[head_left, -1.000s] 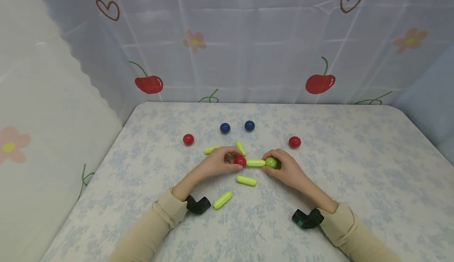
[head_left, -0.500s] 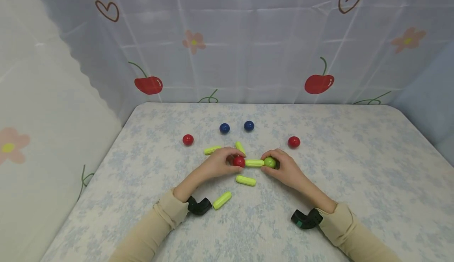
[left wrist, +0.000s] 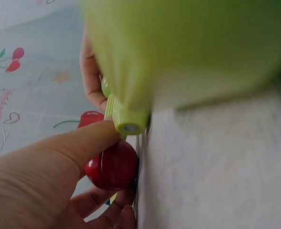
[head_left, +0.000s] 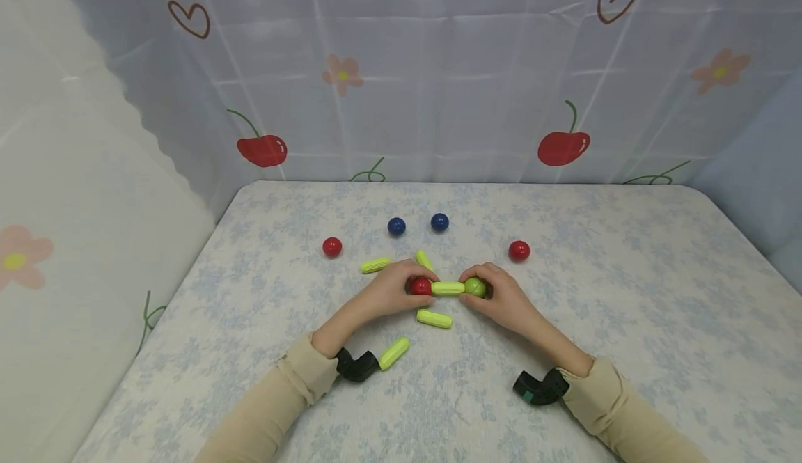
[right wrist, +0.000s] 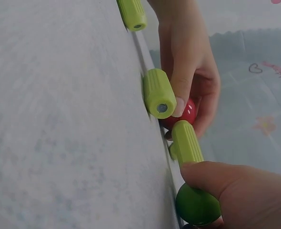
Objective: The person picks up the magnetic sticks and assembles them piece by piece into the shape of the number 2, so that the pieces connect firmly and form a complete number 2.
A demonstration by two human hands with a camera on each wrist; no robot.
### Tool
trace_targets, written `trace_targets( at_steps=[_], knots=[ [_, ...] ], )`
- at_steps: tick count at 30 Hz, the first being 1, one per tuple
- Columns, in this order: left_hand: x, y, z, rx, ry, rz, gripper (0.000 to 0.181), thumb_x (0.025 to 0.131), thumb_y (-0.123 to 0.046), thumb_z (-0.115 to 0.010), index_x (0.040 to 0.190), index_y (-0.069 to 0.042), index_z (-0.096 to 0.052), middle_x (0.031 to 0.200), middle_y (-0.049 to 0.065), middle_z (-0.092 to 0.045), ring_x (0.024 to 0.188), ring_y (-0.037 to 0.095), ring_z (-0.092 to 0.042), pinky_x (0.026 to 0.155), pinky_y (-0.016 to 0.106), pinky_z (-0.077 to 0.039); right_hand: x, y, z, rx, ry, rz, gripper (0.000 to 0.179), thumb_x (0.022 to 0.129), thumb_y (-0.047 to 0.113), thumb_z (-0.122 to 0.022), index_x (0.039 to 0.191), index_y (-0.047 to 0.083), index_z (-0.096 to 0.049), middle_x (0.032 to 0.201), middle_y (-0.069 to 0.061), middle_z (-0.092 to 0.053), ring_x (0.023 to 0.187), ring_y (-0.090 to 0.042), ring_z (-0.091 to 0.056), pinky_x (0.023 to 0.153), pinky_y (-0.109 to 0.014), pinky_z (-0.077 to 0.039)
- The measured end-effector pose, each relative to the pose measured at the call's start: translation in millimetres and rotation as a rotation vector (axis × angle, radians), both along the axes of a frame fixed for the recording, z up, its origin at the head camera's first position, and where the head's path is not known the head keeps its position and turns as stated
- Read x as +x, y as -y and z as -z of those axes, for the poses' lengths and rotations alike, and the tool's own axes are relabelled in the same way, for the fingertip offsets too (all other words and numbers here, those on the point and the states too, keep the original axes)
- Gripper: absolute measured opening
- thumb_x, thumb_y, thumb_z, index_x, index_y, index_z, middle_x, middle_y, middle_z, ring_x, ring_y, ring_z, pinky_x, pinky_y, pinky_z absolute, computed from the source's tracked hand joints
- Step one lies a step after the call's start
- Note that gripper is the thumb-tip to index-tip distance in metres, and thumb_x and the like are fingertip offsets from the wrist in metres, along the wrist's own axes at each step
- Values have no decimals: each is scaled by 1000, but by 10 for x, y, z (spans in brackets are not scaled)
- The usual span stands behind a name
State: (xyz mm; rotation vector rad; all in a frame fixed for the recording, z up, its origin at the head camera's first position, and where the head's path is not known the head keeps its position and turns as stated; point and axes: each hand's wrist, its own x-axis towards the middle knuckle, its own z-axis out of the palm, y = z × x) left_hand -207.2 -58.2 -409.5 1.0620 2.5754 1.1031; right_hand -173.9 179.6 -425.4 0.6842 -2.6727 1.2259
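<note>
In the head view my left hand (head_left: 390,292) pinches a shiny red ball (head_left: 421,286) between thumb and fingers. Its neighbour, a ribbed yellow-green magnetic rod (head_left: 447,288), lies in line between that ball and a green ball (head_left: 474,287). My right hand (head_left: 509,301) grips the green ball, its thumb reaching the rod's end in the right wrist view. Just in front lies another rod (head_left: 434,319), with a metal tip (right wrist: 162,108) showing in the right wrist view. Part of the red ball is covered by my left fingers.
Two blue balls (head_left: 440,222) sit farther back. One red ball (head_left: 332,247) is at the left, another red ball (head_left: 519,250) at the right. Loose rods (head_left: 375,265) lie behind my left hand, and one rod (head_left: 394,353) is against the left wrist camera (head_left: 358,365).
Both hands have shifted slightly left with the red ball, rod and green ball still in line. The left wrist camera has moved right, up to the near rod.
</note>
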Motion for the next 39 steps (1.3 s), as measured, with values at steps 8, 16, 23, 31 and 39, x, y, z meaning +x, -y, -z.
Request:
trace_targets(
  at_steps=[8,16,23,31,39],
  knots=[
    [4,-66,29,0,-24,-49,24,81,-16,-75,104,-8,-69,98,2,-61,85,13,-55,70,23,-46,12,29,-51,37,-20,9,24,81,7,-74,102,7,-64,97,-6,-56,83,-20,-48,68,-36,-40],
    [7,-92,29,2,-51,-60,22,83,-16,-73,103,-8,-69,98,4,-61,85,14,-57,69,23,-47,195,220,-244,61,-209,-33,23,78,7,-77,99,5,-68,95,-6,-58,89,-23,-51,72,-38,-44],
    [2,-107,32,3,-60,-65,21,83,-15,-73,103,-9,-69,99,3,-62,88,14,-57,71,23,-47,312,390,-178,116,-52,-170,22,78,12,-77,99,8,-71,93,1,-59,74,-12,-49,62,-25,-44],
    [17,-101,50,28,-52,-69,20,82,-16,-74,101,-9,-70,98,2,-62,86,13,-57,71,22,-47,344,394,-130,107,-7,-114,13,78,11,-77,89,12,-72,77,10,-52,64,-6,-43,54,-23,-40],
    [30,-89,70,32,-51,-75,22,82,-17,-74,102,-9,-70,97,2,-61,86,13,-56,70,23,-47,436,237,-234,-117,356,-70,21,88,16,-68,102,0,-69,79,1,-62,68,-13,-56,56,-26,-46]
  ],
)
